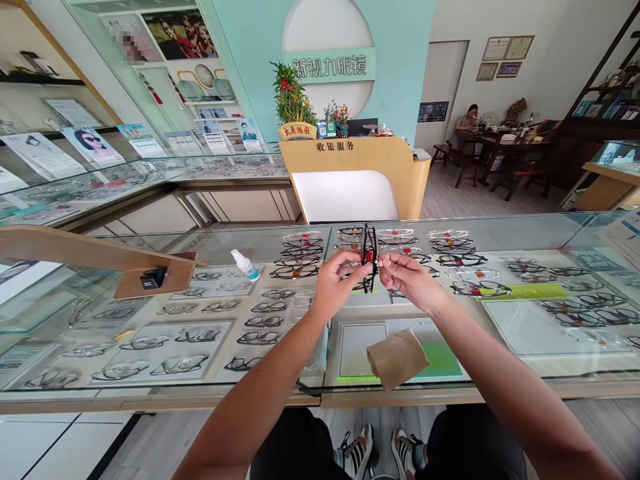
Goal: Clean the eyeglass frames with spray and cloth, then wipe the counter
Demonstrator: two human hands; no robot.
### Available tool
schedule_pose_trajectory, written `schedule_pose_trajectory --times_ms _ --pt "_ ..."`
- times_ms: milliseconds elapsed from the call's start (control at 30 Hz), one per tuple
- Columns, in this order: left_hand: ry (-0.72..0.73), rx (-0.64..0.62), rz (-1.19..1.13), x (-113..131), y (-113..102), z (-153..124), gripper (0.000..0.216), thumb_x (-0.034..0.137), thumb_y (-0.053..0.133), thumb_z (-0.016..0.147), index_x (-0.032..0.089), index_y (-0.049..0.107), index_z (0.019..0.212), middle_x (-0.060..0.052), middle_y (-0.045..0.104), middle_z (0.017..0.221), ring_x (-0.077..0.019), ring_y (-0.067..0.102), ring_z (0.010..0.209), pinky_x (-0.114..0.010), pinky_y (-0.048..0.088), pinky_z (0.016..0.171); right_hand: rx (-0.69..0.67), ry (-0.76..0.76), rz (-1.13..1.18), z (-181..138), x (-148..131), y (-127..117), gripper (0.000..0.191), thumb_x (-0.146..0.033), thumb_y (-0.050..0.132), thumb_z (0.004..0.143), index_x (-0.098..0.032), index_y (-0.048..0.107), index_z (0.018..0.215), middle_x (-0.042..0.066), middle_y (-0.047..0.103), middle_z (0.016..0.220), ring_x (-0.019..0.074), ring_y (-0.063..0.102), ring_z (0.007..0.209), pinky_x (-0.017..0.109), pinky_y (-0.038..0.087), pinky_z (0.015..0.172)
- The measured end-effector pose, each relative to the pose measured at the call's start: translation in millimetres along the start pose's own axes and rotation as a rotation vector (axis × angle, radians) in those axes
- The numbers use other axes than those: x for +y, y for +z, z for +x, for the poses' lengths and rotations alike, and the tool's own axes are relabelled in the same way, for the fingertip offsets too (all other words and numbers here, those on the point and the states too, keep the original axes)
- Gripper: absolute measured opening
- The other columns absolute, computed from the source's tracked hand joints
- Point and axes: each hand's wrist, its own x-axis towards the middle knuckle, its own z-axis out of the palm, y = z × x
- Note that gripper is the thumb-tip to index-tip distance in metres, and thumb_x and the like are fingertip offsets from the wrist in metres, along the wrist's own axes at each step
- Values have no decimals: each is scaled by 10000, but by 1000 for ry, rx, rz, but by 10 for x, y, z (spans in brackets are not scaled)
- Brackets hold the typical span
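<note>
My left hand (341, 280) grips a pair of black-rimmed eyeglasses (369, 283), held on edge above the glass counter. A red label shows on the glasses between my hands. Close beside them, the thumb and fingers of my right hand (407, 279) are pinched together; whatever is between the fingertips is too small to make out. Below my hands, a crumpled brown cloth (397, 359) lies on the countertop. Rows of eyeglasses stand around my hands, such as a black pair with a red label (481, 288) to the right.
A small white-and-blue spray bottle (245, 265) stands left on the glass counter (320, 393). Further left, a wooden stand (155, 277) juts over the glass. Beyond the counter is a wooden cashier desk (413, 180). Another person (469, 123) sits at a dark table at the far right.
</note>
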Motion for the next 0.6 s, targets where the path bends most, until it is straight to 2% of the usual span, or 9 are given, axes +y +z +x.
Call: schedule_pose_trajectory --times_ms 133,333,467,600 --pt "-17 -11 -30 11 1 -9 380 524 919 800 205 748 916 -68 762 1033 -204 734 967 -338 662 837 8 9 11 18 37 5 467 -633 871 854 -231 647 936 -44 550 682 143 486 636 303 353 634" --pt "-6 -19 -25 44 -1 -11 389 561 910 803 222 747 902 -55 766 989 -205 734 946 -321 643 791 41 -52 -99 36 42 2 545 -651 962 735 -227 623 791 -56 557 644 122 468 611 292 401 643" --pt "-31 -30 -56 76 -7 -4 438 617 913 786 228 736 882 -44 774 947 -206 745 899 -328 633 771 38 -95 -115 33 50 2 522 -683 925 774 -228 673 817 -16 670 666 151 569 642 320 482 699" --pt "-103 -59 -100 70 -17 6 484 661 906 773 226 715 871 -29 771 908 -192 733 809 -331 618 737 11 -117 -165 21 44 20 500 -669 918 793 -232 676 812 -17 686 631 156 583 608 329 503 690"
